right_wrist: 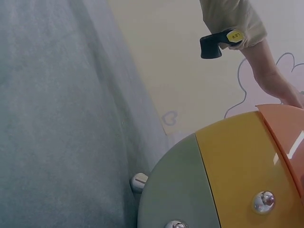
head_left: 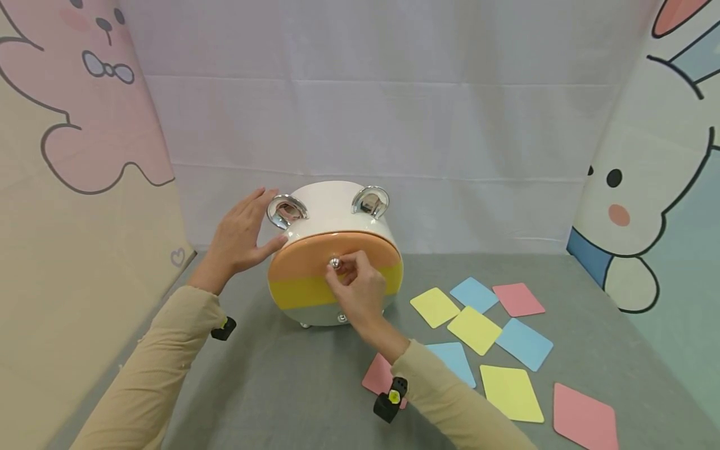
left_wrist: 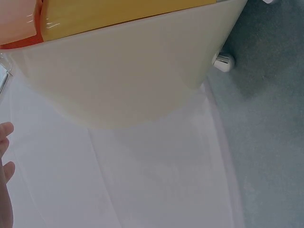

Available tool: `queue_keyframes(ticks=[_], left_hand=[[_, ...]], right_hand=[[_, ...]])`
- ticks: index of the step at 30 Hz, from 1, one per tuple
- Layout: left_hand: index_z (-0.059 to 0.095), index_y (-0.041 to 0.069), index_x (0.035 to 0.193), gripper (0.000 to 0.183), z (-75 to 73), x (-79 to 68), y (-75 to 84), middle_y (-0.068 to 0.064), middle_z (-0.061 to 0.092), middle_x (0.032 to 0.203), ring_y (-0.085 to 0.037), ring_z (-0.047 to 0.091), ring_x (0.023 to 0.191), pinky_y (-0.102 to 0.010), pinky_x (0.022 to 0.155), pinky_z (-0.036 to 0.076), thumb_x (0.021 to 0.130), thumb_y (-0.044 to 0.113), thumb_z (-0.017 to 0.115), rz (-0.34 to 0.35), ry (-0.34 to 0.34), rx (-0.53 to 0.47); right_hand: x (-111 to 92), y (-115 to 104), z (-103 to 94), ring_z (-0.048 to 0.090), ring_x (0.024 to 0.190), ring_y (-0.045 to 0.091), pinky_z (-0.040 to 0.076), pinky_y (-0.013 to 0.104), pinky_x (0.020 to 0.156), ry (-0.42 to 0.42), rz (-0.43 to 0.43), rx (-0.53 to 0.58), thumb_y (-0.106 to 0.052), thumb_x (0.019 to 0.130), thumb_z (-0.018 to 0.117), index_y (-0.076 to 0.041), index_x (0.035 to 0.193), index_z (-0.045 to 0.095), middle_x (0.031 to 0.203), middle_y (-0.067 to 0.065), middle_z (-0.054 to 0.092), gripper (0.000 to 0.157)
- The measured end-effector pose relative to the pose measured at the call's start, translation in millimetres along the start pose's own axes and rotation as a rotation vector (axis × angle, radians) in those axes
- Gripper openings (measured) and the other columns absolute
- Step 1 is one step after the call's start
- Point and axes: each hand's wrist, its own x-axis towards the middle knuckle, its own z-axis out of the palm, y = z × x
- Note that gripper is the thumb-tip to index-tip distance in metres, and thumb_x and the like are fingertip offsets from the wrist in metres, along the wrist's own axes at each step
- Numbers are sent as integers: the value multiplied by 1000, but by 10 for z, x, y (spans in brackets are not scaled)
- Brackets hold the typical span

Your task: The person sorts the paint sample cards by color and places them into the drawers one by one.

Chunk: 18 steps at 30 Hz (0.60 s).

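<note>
A rounded white case (head_left: 327,209) stands on the grey cloth, its front striped orange, yellow and green. My right hand (head_left: 360,287) pinches the silver knob (head_left: 335,263) of the orange drawer front (head_left: 304,256). In the right wrist view this orange front (right_wrist: 287,126) stands slightly proud of the yellow front (right_wrist: 232,156), whose own knob (right_wrist: 263,202) shows. My left hand (head_left: 242,231) is at the case's upper left, fingers extended beside a silver ear-shaped ring (head_left: 287,211), thumb at the rim. Only some left fingertips (left_wrist: 6,130) appear in the left wrist view.
Yellow, blue and pink square cards, such as a yellow card (head_left: 510,392) and a pink card (head_left: 585,417), lie scattered on the grey cloth (head_left: 281,387) at the right. My right forearm partly covers some. A white curtain (head_left: 450,137) hangs behind; printed panels flank both sides.
</note>
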Motion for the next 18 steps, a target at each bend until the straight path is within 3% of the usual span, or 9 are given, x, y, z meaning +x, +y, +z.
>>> queue_keyframes(ticks=[18], left_hand=[[30,4,140,86,-8,-2,8,-16,39,139,-31,29,132,-47,107,25,84,68,29,-14,-24,-13]], right_hand=[[-150,-123,-190,54,49,6,44,13,46,-37,-1,63,-13,75,70,-6,82,56,68,2,64,17]])
